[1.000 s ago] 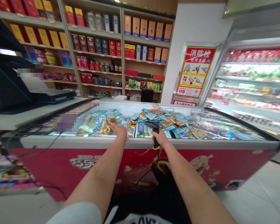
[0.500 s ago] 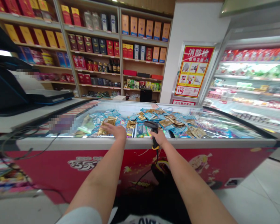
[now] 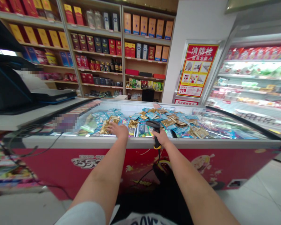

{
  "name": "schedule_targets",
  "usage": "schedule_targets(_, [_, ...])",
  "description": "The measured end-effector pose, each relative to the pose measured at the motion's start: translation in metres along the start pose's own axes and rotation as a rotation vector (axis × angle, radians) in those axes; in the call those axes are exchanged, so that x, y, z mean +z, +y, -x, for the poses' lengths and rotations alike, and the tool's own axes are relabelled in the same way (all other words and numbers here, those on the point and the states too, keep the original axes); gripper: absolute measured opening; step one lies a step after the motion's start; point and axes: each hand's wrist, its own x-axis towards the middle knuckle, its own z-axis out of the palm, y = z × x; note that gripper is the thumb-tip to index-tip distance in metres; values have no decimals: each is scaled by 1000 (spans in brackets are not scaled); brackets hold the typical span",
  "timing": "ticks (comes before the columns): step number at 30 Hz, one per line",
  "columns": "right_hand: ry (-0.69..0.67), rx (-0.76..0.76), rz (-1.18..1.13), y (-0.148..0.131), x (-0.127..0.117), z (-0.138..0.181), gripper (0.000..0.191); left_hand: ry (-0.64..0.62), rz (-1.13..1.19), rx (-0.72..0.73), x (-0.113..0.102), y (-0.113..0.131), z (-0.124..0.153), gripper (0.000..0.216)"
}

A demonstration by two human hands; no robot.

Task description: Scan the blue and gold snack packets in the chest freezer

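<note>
While the right hand [image 3: 162, 137] keeps the same grip on the black barcode scanner [image 3: 153, 125], the left hand [image 3: 120, 130] has changed its shape. Half a second ago its fingers reached out flatter and more widely spread toward the left; now they are bent and drawn closer together, their tips down over the heap of gold packets [image 3: 104, 128] on top of the freezer [image 3: 56, 168]. Whether the tips pinch one of those packets (the hand covers part of the heap) I cannot tell. One gold packet [image 3: 114, 119] lies just beyond the fingers; a second ago the hand's fingertips were up against it.

The right hand's fingers are closed around the scanner's handle, which stands upright at the front edge of the freezer, its cable [image 3: 159, 154] hanging down as in the earlier views. To the right, the larger pile of blue and gold packets [image 3: 169, 121] looks unchanged, and the pale green bag [image 3: 89, 125] lies left of the gold heap, as before.
</note>
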Motion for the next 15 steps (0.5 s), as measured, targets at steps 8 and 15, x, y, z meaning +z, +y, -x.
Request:
schedule_targets(8, [2, 20, 4, -4, -1, 1, 18, -105, -20, 388, -1, -4, 9, 55])
schedule_targets(15, [-4, 45, 8, -13, -2, 5, 20, -272, -205, 648, 14, 7, 12, 50])
